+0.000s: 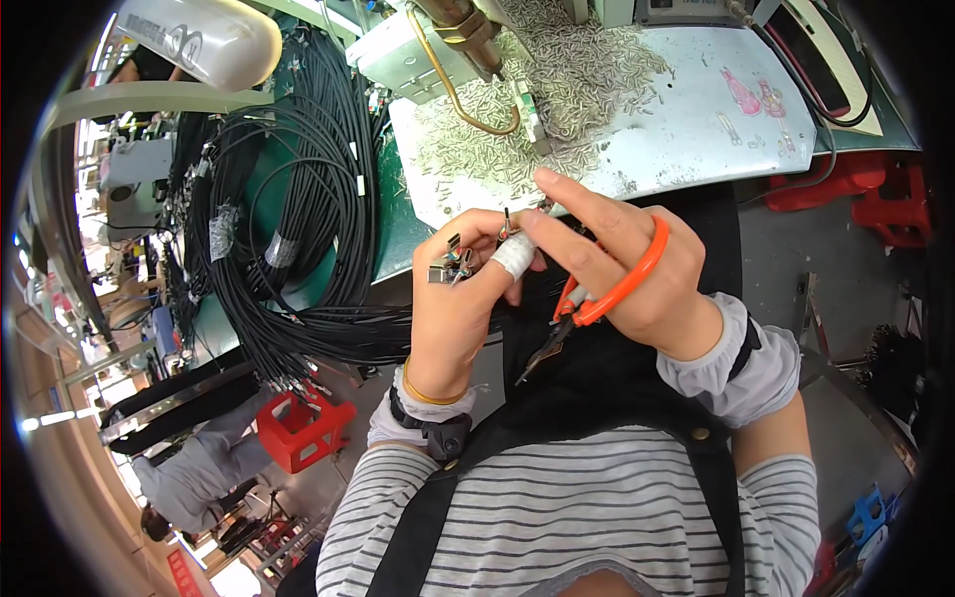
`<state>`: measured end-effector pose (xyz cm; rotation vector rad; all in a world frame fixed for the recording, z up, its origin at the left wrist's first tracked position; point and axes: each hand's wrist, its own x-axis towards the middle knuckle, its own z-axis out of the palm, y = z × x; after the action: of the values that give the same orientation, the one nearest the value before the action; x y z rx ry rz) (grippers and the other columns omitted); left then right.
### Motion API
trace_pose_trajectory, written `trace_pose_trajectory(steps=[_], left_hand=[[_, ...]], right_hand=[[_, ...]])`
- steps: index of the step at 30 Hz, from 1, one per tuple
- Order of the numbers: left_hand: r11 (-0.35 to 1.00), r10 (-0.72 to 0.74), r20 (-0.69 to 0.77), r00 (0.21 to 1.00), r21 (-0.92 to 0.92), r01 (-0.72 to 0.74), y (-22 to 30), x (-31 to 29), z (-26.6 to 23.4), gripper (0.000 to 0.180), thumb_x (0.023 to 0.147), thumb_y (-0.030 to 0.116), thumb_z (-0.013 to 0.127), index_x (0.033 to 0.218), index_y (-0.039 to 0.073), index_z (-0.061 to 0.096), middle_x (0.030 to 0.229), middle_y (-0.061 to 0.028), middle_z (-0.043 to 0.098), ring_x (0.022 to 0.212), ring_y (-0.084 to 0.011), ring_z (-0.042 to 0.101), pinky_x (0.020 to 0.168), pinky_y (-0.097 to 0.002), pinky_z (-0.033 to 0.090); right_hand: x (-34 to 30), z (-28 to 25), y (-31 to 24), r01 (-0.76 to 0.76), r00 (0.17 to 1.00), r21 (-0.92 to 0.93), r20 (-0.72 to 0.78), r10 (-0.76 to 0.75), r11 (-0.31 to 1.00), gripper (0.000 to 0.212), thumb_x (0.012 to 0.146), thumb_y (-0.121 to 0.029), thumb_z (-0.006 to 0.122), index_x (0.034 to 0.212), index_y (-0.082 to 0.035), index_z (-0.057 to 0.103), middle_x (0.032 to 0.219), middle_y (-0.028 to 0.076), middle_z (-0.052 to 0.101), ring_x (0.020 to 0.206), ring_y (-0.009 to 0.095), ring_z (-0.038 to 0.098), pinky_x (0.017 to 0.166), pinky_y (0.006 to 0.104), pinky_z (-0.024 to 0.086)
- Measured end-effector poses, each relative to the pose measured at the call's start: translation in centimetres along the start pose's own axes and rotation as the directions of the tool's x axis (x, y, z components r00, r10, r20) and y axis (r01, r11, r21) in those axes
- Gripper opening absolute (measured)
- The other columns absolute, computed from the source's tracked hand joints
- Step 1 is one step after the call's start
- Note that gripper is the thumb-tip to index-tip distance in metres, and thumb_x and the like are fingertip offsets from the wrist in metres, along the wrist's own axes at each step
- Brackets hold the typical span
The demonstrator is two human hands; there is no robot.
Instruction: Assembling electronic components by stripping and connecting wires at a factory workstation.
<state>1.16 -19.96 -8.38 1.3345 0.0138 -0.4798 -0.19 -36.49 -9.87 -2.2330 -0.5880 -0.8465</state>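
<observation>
Orange tool handles (630,284), black cables (350,224), black apron (597,393), white shirt with dark stripes (577,497), green table (396,241), red stool (298,438)

Orange-handled pliers (619,297) slant from the right hand (678,281), dark jaws lowermost; small metal connectors (438,273) cluster in the left hand (448,313).

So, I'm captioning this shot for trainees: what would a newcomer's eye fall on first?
Probably the orange-handled tool in the right hand, just right of centre. Then the big coil of black cables over the green table at left, and the heap of small metal pieces across the pale board at the top.
</observation>
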Motion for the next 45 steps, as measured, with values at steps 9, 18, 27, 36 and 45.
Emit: trace_pose_trajectory(steps=[9,18,27,36,45], left_hand=[[0.99,0.142,-0.117,0.983,-0.006,-0.144,0.4,-0.1,1.1,0.015,0.076,-0.003,0.056,0.091,-0.001,0.058,0.076,-0.0011,0.058,0.061,-0.0023,0.048,0.046,-0.0152,0.034],[0.996,0.0,-0.065,0.998,-0.093,-0.006,0.5,-0.3,0.7,0.012,0.077,0.0,0.058,0.089,0.0,0.058,0.066,0.0023,0.053,0.048,0.0009,0.036,0.041,-0.0142,0.023],[0.852,0.424,0.121,0.898,0.284,-0.441,-0.5,-0.3,0.8,0.016,0.073,-0.007,0.06,0.088,-0.001,0.055,0.074,-0.0002,0.054,0.059,-0.0022,0.043,0.053,-0.0154,0.035],[0.932,0.282,0.012,0.959,0.234,-0.277,-0.2,-1.0,0.9,0.023,0.07,-0.011,0.058,0.091,-0.002,0.052,0.082,-0.0021,0.054,0.075,-0.0049,0.05,0.066,-0.0169,0.04],[0.969,0.237,-0.081,0.968,0.089,-0.23,-0.1,-0.9,1.4,0.022,0.07,-0.011,0.057,0.09,-0.002,0.052,0.085,-0.0043,0.055,0.078,-0.0062,0.052,0.068,-0.0183,0.042]], right_hand=[[-1.0,1.1,-0.1,-0.295,0.944,0.537,0.036,0.328,0.79,0.021,0.069,0.007,0.062,0.089,0.002,0.058,0.085,0.013,0.063,0.059,0.013,0.06,0.049,0.0172,0.045],[-0.8,0.7,0.3,-0.057,0.997,0.274,-0.036,0.069,0.96,0.025,0.066,0.01,0.062,0.089,0.003,0.056,0.068,0.011,0.061,0.046,0.008,0.05,0.042,0.0176,0.038],[-1.8,1.3,0.1,-0.12,0.983,0.426,-0.073,0.167,0.897,0.019,0.071,0.002,0.054,0.09,0.003,0.055,0.052,0.001,0.044,0.04,0.007,0.042,0.037,0.0172,0.029],[-1.7,1.0,0.4,-0.113,0.989,0.417,0.136,0.061,0.902,0.023,0.069,0.0,0.055,0.093,0.001,0.052,0.056,0.002,0.052,0.041,0.007,0.043,0.036,0.018,0.032],[-2.3,1.9,0.6,-0.023,0.991,0.413,-0.114,0.077,0.91,0.027,0.069,0.001,0.055,0.095,-0.001,0.051,0.077,0.011,0.06,0.04,0.007,0.044,0.037,0.0178,0.033]])
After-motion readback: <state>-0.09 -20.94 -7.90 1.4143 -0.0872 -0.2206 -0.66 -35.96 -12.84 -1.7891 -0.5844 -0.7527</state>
